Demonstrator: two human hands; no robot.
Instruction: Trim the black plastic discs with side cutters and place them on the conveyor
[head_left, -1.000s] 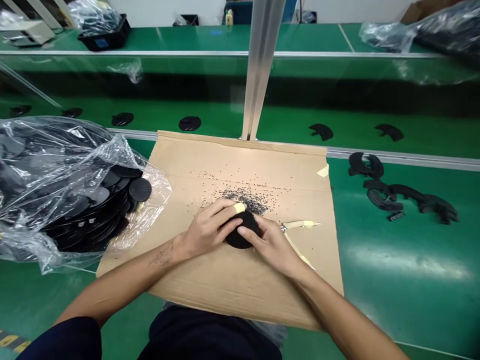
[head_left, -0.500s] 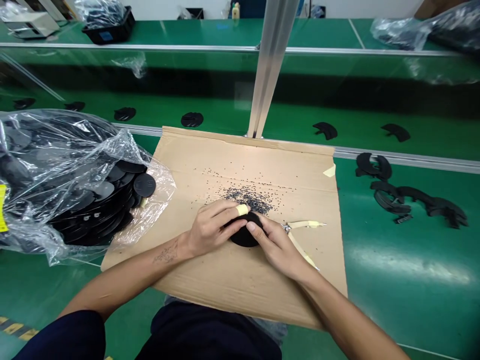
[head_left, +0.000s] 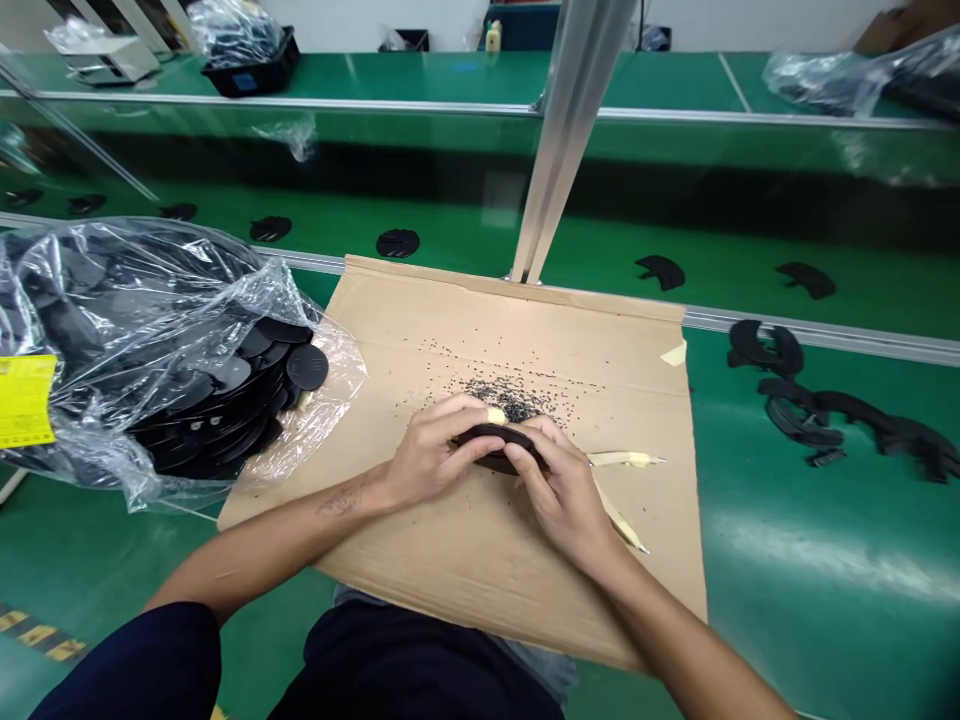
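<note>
Head cam: both hands up at the middle of the cardboard (head_left: 420, 565), pinching one black disc (head_left: 511, 434) btwn them. L hand (head_left: 425, 452) has thumb on the near side, fingers curled over the far side, w/ yellowish tape (head_left: 495, 416) round a fingertip. R hand (head_left: 566, 490) grips the R end likewise, thumb on near side. Disc tilted, nearly edge-on to cam, just on the near side of a scatter of tiny black bits (head_left: 510, 402); can't tell if its bottom touches the cardboard. Pliers (head_left: 626, 458) lie just R of R hand, handles apart & wrapped in pale tape; head hidden behind the hand.

L side: big clear plastic bag (head_left: 150, 265), mouth over the cardboard edge, full of black discs (head_left: 195, 435), yellow label (head_left: 26, 400) on it. R side: curved black pcs (head_left: 787, 350) on green table (head_left: 787, 600). Metal post (head_left: 562, 180) stands beyond the cardboard.
</note>
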